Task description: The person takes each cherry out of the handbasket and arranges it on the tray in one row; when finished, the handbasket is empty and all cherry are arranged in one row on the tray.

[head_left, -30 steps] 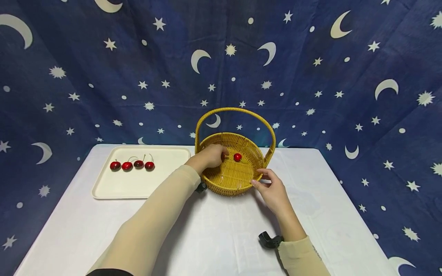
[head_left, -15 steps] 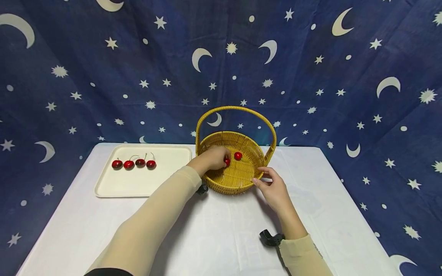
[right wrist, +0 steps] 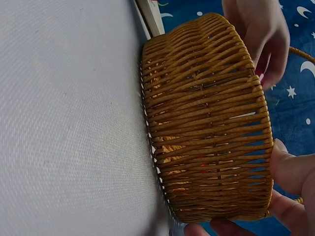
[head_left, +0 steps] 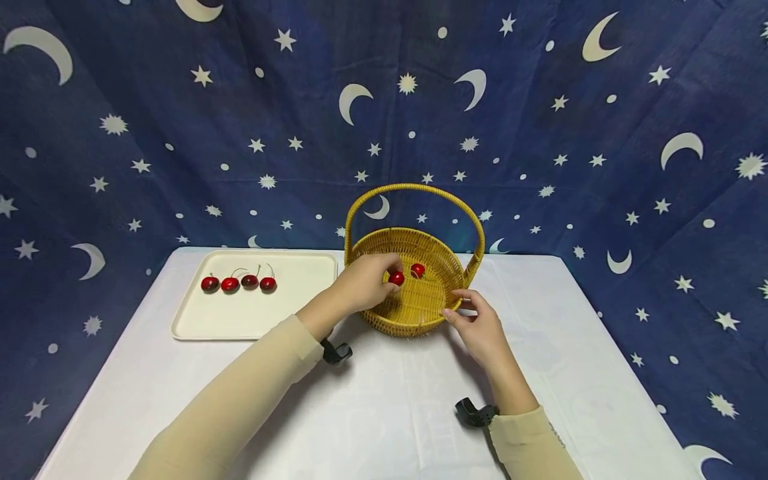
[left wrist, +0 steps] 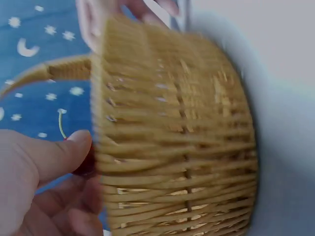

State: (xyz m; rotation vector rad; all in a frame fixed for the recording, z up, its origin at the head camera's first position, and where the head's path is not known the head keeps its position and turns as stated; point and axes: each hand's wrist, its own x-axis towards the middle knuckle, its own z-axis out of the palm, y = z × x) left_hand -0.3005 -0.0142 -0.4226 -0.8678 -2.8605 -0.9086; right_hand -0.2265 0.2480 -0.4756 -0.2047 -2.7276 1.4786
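A yellow-brown wicker basket with a tall arched handle stands at the middle back of the table. My left hand reaches over its left rim and pinches a red cherry between thumb and fingers. In the left wrist view the stem of this cherry points up past the thumb. Another cherry lies inside the basket. My right hand grips the basket's right front rim, with the thumb on the near side and some fingers below.
To the left lies a cream tray bearing a row of several cherries with stems. A white cloth covers the table, and a blue curtain with moons and stars hangs behind.
The left hand has lifted and drawn back toward the basket's left rim, now with a cherry plainly showing in its fingers. The right hand keeps its hold on the rim.
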